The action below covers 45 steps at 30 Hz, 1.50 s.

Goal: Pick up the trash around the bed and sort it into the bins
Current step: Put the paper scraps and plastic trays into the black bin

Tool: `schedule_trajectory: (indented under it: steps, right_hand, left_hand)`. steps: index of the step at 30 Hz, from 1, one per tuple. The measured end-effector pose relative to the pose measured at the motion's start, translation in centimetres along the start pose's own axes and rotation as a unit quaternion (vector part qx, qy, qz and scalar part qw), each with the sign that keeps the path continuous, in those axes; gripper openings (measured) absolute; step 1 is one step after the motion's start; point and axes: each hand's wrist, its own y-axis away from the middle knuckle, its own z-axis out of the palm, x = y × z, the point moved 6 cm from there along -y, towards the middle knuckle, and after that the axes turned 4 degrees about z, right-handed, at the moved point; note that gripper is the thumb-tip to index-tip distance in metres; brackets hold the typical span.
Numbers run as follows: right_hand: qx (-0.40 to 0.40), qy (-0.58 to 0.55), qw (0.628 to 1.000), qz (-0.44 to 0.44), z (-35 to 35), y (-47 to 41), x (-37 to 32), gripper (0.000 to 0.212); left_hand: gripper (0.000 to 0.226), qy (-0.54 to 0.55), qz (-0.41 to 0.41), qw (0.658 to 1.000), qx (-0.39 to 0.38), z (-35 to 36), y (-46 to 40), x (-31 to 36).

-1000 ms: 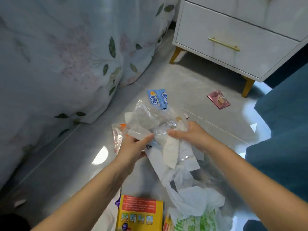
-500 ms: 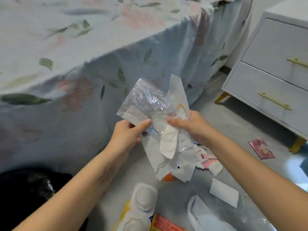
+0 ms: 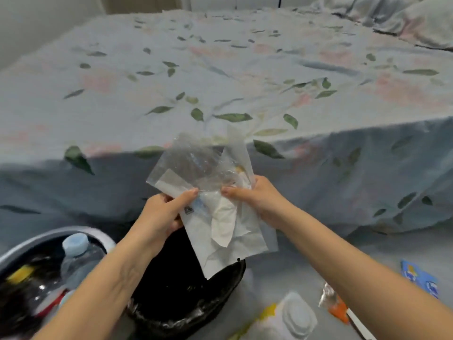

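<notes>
Trash bundle (image 3: 215,204) pinched closed by left hand (image 3: 159,214) and right hand (image 3: 257,200) grips.

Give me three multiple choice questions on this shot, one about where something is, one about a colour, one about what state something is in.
1. Where does the bundle of wrappers hang?
A. over the black-lined bin
B. on the bed
C. flat on the floor

2. What colour is the cap of the bottle in the grey bin?
A. red
B. pale blue
C. green

3. How is the bundle held?
A. left hand only
B. lying loose
C. both hands

Answers:
1 A, its lower edge overlaps the black-lined bin.
2 B, the cap shows pale blue.
3 C, the left hand and the right hand both pinch it.
</notes>
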Motion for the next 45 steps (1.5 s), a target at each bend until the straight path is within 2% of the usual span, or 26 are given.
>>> schedule_trajectory:
  steps: [4, 8, 14, 18, 20, 23, 26, 28, 31, 34, 36, 40, 42, 43, 45]
  right_hand:
    - [-0.023, -0.018, 1.000, 0.011, 6.5, -2.3, 1.4, 0.029]
    - [-0.048, -0.003, 0.999, -0.005, 10.6, -3.4, 3.7, 0.022]
    - [-0.022, 0.020, 0.999, 0.036, 12.0, -4.6, 10.0, 0.021]
    - [0.017, 0.023, 0.993, 0.110, 9.3, -5.3, 13.8, 0.033]
    - [0.004, 0.054, 0.984, 0.171, 8.3, -5.5, 15.5, 0.042]
    - [-0.016, 0.147, 0.959, 0.244, 7.9, -5.6, 17.0, 0.059]
    - [-0.010, 0.307, 0.908, 0.285, 8.1, -6.1, 17.9, 0.076]
    - [-0.013, 0.408, 0.866, 0.288, 8.7, -6.6, 18.3, 0.073]
    - [-0.042, 0.478, 0.828, 0.291, 10.2, -7.4, 20.1, 0.056]
    - [-0.075, 0.523, 0.791, 0.309, 10.8, -7.5, 21.9, 0.044]
    - [-0.081, 0.529, 0.778, 0.329, 10.3, -7.6, 22.8, 0.044]
    - [-0.126, 0.556, 0.758, 0.317, 10.5, -7.6, 21.6, 0.058]
    - [-0.117, 0.568, 0.768, 0.272, 10.6, -7.3, 18.6, 0.066]
    - [-0.098, 0.560, 0.786, 0.243, 10.3, -7.0, 16.5, 0.067]
    - [-0.093, 0.464, 0.853, 0.220, 9.8, -5.4, 12.4, 0.055]
  left_hand:
    - [0.011, 0.023, 0.023, 0.996, 0.079, -6.1, 1.2, -0.5]
    - [0.004, -0.036, 0.072, 0.988, 0.135, -10.4, 2.3, -1.2]
    - [0.009, -0.076, 0.006, 0.973, 0.219, -9.9, 0.6, -7.7]
    - [0.010, -0.077, -0.041, 0.979, 0.186, -7.5, -2.4, -11.6]
    - [0.015, -0.063, -0.091, 0.977, 0.182, -7.2, -3.6, -14.4]
    - [0.032, -0.066, -0.173, 0.968, 0.168, -7.4, -4.5, -18.5]
    - [0.044, -0.157, -0.234, 0.947, 0.155, -8.6, -4.9, -20.9]
    - [0.052, -0.260, -0.253, 0.923, 0.128, -9.3, -5.3, -21.3]
    - [0.060, -0.435, -0.274, 0.856, 0.061, -9.7, -5.5, -21.3]
    - [0.047, -0.572, -0.271, 0.775, -0.002, -9.3, -5.8, -21.7]
    - [0.039, -0.628, -0.268, 0.729, -0.034, -8.8, -5.7, -21.9]
    - [0.042, -0.660, -0.257, 0.699, -0.101, -7.6, -6.0, -20.6]
    - [0.042, -0.661, -0.213, 0.707, -0.133, -6.3, -5.9, -18.2]
    - [0.044, -0.658, -0.186, 0.716, -0.138, -5.5, -5.8, -16.6]
    - [0.043, -0.650, -0.127, 0.737, -0.130, -3.9, -4.9, -12.5]
